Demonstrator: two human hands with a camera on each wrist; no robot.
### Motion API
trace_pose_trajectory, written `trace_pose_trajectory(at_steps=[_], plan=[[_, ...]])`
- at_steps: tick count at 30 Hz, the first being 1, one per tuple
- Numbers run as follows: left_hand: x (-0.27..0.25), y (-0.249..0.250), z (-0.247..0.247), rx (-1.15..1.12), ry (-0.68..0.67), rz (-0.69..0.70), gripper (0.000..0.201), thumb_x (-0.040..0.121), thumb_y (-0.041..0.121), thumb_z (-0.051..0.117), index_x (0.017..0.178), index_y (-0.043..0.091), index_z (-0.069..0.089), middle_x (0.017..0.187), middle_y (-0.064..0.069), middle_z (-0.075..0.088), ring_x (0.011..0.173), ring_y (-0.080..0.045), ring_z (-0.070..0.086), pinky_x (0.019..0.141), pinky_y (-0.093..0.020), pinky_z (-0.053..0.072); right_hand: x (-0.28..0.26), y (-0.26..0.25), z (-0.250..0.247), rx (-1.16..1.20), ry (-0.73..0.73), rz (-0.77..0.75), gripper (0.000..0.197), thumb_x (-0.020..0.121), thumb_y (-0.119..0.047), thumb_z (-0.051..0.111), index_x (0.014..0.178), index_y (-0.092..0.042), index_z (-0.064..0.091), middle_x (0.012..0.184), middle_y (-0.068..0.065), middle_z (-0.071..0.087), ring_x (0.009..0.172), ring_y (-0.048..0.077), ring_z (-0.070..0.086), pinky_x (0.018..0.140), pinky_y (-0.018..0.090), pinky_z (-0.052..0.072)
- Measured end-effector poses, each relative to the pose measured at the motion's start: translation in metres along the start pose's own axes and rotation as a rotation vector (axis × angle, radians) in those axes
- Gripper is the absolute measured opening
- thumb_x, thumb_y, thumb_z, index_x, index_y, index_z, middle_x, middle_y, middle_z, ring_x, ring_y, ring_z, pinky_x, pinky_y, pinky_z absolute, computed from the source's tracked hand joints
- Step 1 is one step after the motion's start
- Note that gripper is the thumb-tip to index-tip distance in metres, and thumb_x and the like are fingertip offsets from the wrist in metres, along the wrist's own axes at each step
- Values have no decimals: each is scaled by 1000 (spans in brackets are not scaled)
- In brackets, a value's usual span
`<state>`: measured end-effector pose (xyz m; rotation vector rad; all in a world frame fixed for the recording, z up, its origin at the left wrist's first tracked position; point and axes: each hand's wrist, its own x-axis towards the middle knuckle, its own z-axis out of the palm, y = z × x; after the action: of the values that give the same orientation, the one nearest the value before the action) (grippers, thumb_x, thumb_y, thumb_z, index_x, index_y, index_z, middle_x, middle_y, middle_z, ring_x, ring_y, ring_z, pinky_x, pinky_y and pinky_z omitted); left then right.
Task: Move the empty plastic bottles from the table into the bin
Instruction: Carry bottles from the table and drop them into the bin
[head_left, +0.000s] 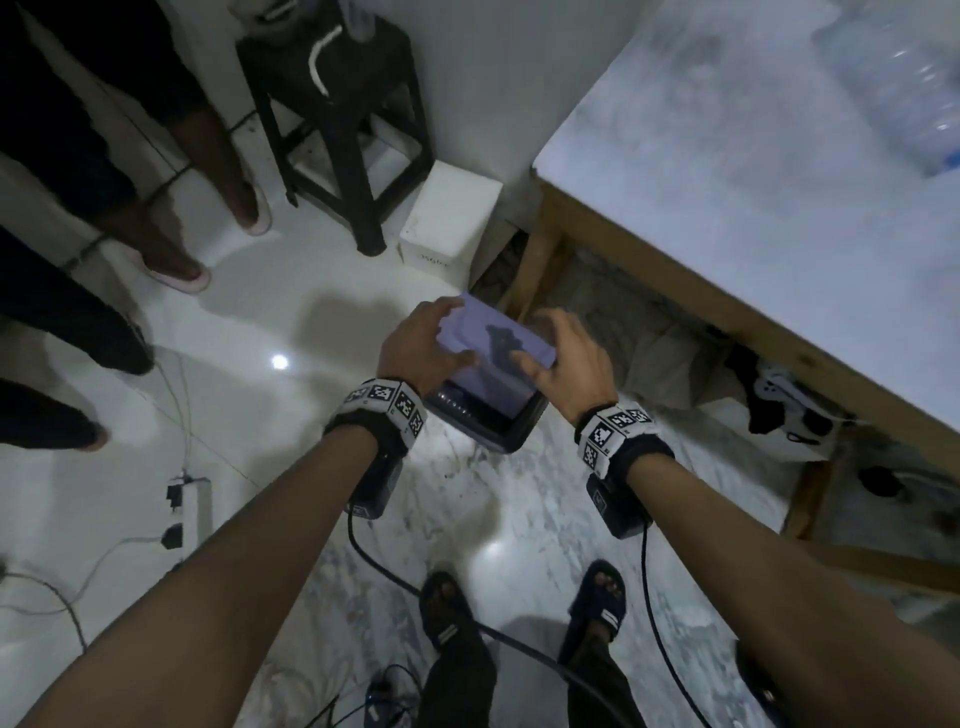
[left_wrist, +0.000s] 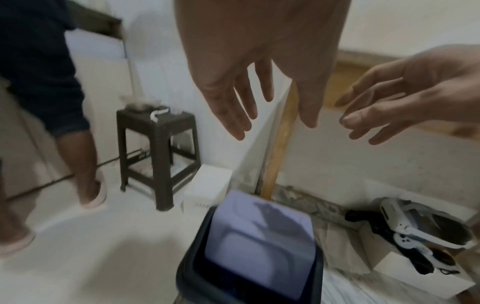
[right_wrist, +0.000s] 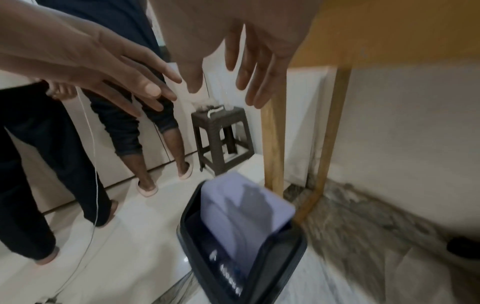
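A dark bin (head_left: 511, 428) with a lavender swing lid (head_left: 493, 338) stands on the floor beside the table leg. The lid is tilted, and a clear plastic bottle (right_wrist: 228, 271) lies inside the bin (right_wrist: 280, 257) below the lid (right_wrist: 241, 205). My left hand (head_left: 441, 338) and right hand (head_left: 540, 343) hover side by side above the bin. Both hold nothing, and the fingers are spread and straight in the wrist views: left hand (left_wrist: 275, 102), right hand (right_wrist: 223, 82). Another clear bottle (head_left: 904, 88) lies on the marble table top (head_left: 727, 182) at the far right.
A wooden table leg (head_left: 530, 270) stands just behind the bin. A white box (head_left: 447, 223) and a dark stool (head_left: 337, 130) are beyond it. People's legs (head_left: 171, 208) stand at the left. A power strip (head_left: 200, 512) and cables lie on the floor. A headset (left_wrist: 420, 228) sits under the table.
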<state>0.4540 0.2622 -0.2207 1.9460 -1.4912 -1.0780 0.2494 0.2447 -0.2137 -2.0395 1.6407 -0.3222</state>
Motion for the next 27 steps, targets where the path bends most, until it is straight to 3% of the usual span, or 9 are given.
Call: trace_pose_trajectory(at_steps=[5, 9, 11, 15, 23, 27], plan=[[-8, 124, -58, 141, -1, 172, 63, 72, 30, 79, 129, 19, 54, 129, -5, 58, 114, -24, 57, 96, -37, 47, 1, -29, -119, -83, 37, -44, 58, 83, -45, 65, 129, -15, 48, 126, 7, 56, 106, 31, 62, 83, 41, 53], [7, 211, -63, 133, 30, 275, 65, 63, 46, 76, 122, 25, 57, 124, -1, 60, 110, -22, 61, 97, -40, 48, 7, -12, -209, -63, 141, 5, 53, 83, -39, 67, 129, -19, 51, 125, 4, 57, 106, 24, 64, 82, 36, 52], [18, 252, -52, 138, -2, 297, 59, 67, 41, 79, 120, 29, 57, 126, 1, 58, 110, -19, 61, 97, -39, 48, 6, 11, -248, -62, 216, 66, 53, 84, -44, 66, 129, -20, 52, 125, 3, 58, 107, 19, 64, 81, 35, 52], [42, 327, -8, 233, -49, 409, 55, 75, 41, 75, 125, 29, 55, 130, 2, 55, 122, -20, 50, 100, -39, 44, 2, 80, -308, -57, 330, 199, 58, 84, -51, 64, 130, -19, 52, 124, 2, 59, 105, 19, 64, 83, 35, 51], [98, 436, 136, 155, -84, 413, 54, 74, 44, 75, 122, 27, 57, 123, 1, 59, 113, -18, 58, 96, -36, 47, -6, 241, -374, 17, 513, 454, 61, 82, -50, 68, 131, -16, 54, 128, 5, 57, 121, 25, 49, 92, 41, 47], [129, 467, 189, 256, -123, 513, 52, 75, 38, 75, 123, 27, 57, 125, 1, 56, 113, -18, 54, 92, -33, 45, -7, 305, -396, -38, 551, 514, 64, 80, -50, 68, 132, -15, 54, 135, 8, 54, 125, 30, 46, 99, 46, 43]])
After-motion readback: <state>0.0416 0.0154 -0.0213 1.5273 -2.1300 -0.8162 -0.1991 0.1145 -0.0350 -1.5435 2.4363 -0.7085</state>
